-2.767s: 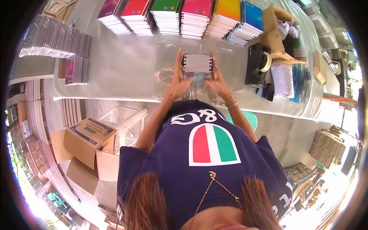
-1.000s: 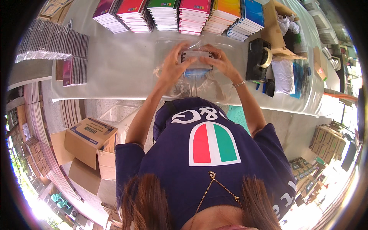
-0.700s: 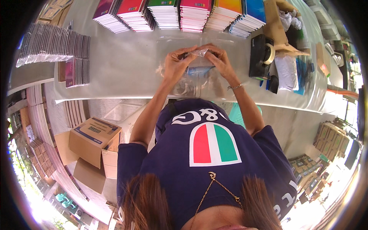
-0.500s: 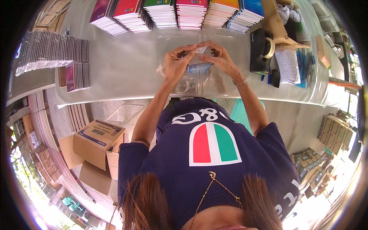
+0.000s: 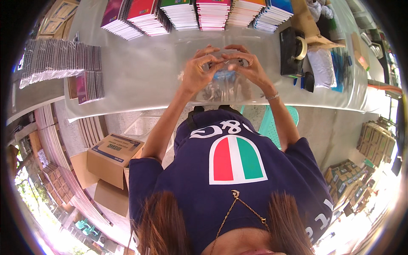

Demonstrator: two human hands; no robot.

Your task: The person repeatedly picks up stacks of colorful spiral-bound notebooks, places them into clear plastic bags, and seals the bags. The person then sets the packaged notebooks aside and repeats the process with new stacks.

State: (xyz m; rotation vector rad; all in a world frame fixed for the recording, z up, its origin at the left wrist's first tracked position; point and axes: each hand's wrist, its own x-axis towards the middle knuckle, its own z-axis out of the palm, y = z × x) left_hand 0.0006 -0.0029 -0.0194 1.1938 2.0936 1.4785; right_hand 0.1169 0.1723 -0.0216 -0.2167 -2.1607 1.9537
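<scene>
At the middle of the table, my left hand (image 5: 200, 70) and my right hand (image 5: 250, 67) come together with fingertips nearly touching. Both have curled fingers, pinching the upper edge of a clear plastic bag (image 5: 221, 90). Its crinkled, shiny film spreads on the table between and below my hands, with a pale blue patch showing under my fingers. What lies inside or beneath the film is hard to make out.
Stacks of spiral notebooks (image 5: 180, 17) in several colours line the far side. Shrink-wrapped notebooks (image 5: 59, 61) sit at the left. A black tape dispenser (image 5: 290, 53), an open carton (image 5: 308, 21) and a white packet (image 5: 321, 68) are at the right. A cardboard box (image 5: 112, 153) stands lower left.
My fingers have shifted along the plastic's edge, and the white, folded-looking corner between them no longer shows. My right thumb is now raised toward my left fingers.
</scene>
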